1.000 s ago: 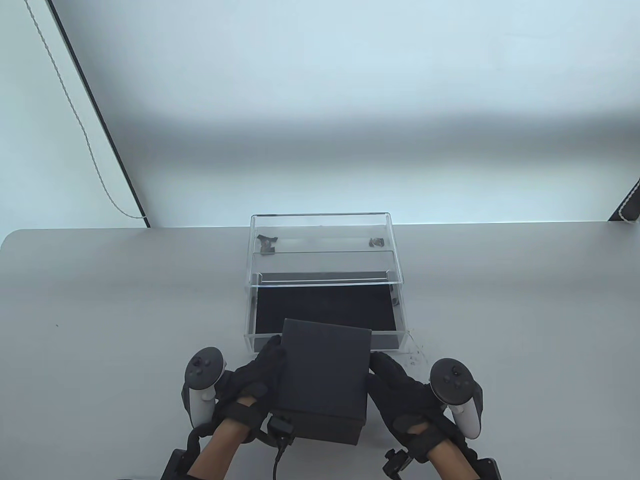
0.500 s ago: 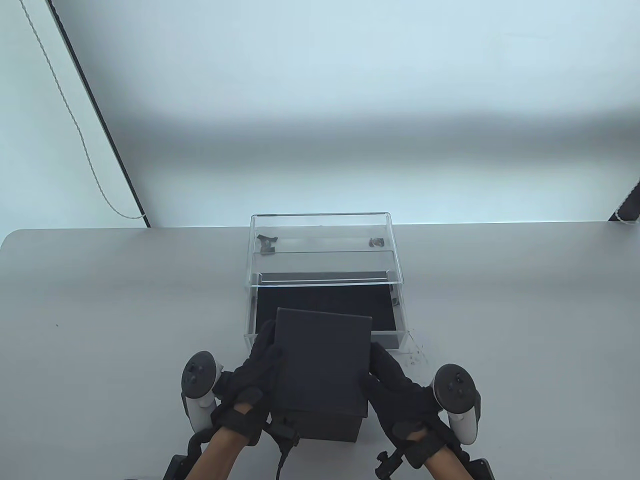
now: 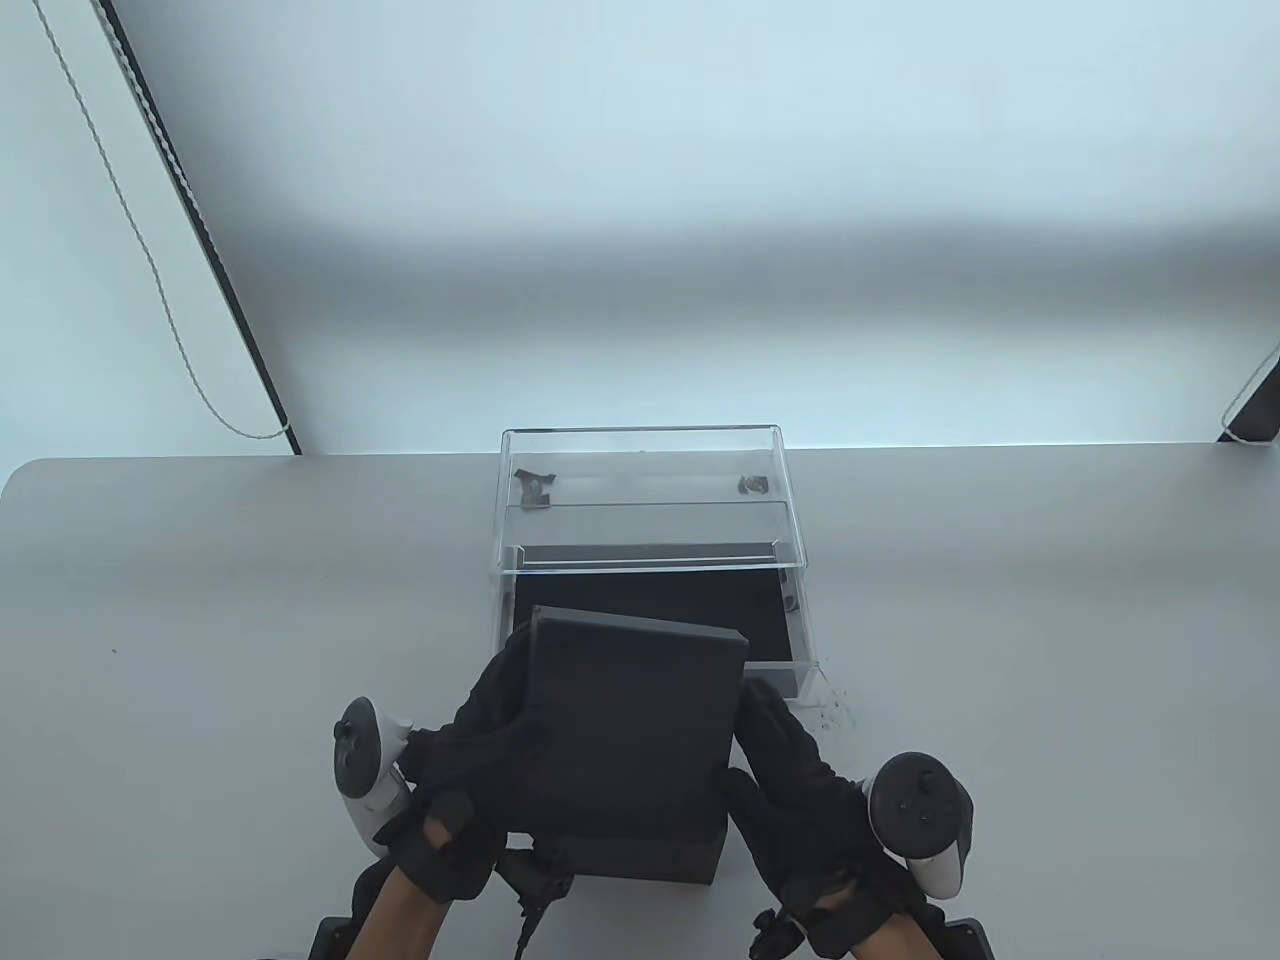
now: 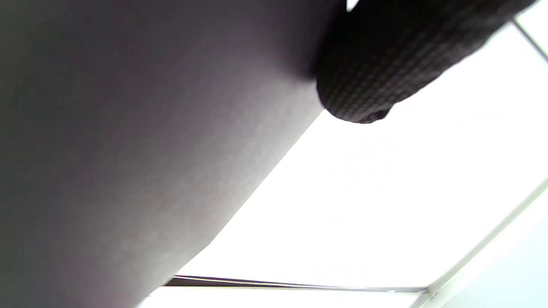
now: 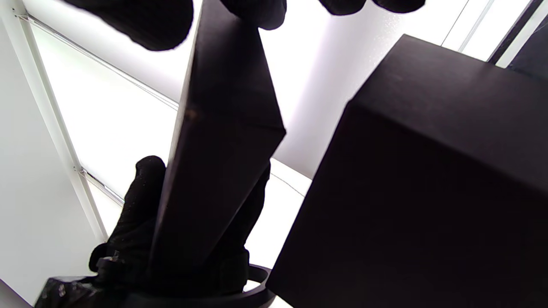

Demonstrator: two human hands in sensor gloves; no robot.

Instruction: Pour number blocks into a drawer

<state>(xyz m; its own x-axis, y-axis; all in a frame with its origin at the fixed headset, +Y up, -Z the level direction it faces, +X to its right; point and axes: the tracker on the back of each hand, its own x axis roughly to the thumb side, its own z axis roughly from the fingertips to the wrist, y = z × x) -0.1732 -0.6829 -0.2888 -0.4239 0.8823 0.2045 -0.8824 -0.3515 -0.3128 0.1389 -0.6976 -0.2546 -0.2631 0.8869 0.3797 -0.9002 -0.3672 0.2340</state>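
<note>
A black box lid (image 3: 635, 720) is held above its black box base (image 3: 650, 862), which stands on the table in front of the drawer. My left hand (image 3: 488, 725) grips the lid's left side and my right hand (image 3: 785, 765) holds its right side. In the right wrist view the lid (image 5: 218, 149) is raised and tilted beside the base (image 5: 419, 179), with my right fingers (image 5: 141, 21) at its top edge. The clear drawer (image 3: 805, 640) with a black liner is pulled out of its acrylic case (image 3: 645, 470). No number blocks are visible.
Two small dark objects lie in the case's upper level (image 3: 536, 488). The grey table (image 3: 1050, 620) spreads to both sides. A blind cord (image 3: 150, 270) hangs at the back left. The left wrist view shows only the lid's surface (image 4: 128, 149) and one finger (image 4: 385, 64).
The lid has risen off the box base and tilted, its far edge now over the drawer's front. My left hand moved up and left with it; the base stayed on the table.
</note>
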